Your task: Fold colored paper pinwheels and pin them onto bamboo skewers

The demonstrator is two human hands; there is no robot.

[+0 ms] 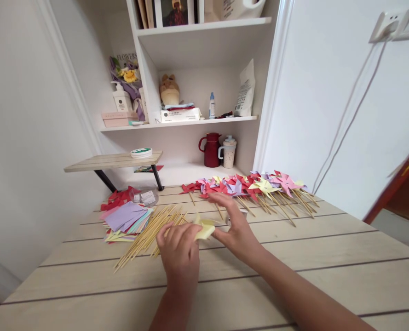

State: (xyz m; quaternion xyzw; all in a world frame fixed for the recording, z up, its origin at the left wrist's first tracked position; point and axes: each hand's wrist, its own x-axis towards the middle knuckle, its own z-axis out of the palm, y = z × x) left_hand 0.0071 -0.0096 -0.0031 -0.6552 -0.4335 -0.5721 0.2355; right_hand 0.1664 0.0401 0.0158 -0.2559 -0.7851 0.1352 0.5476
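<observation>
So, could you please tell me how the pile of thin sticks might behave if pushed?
The thin sticks would probably slide and scatter, as they lie loose and overlapping with no tie visible. Each is likely light and somewhat springy, being long and slender.

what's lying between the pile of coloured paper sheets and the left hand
Loose thin wooden sticks lie between the coloured paper sheets and the left hand, seen in the head view.

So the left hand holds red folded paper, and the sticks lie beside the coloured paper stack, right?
Not quite: the head view shows that the folded paper in the left hand is pale yellow, not red. The sticks do lie beside the coloured paper stack.
</observation>
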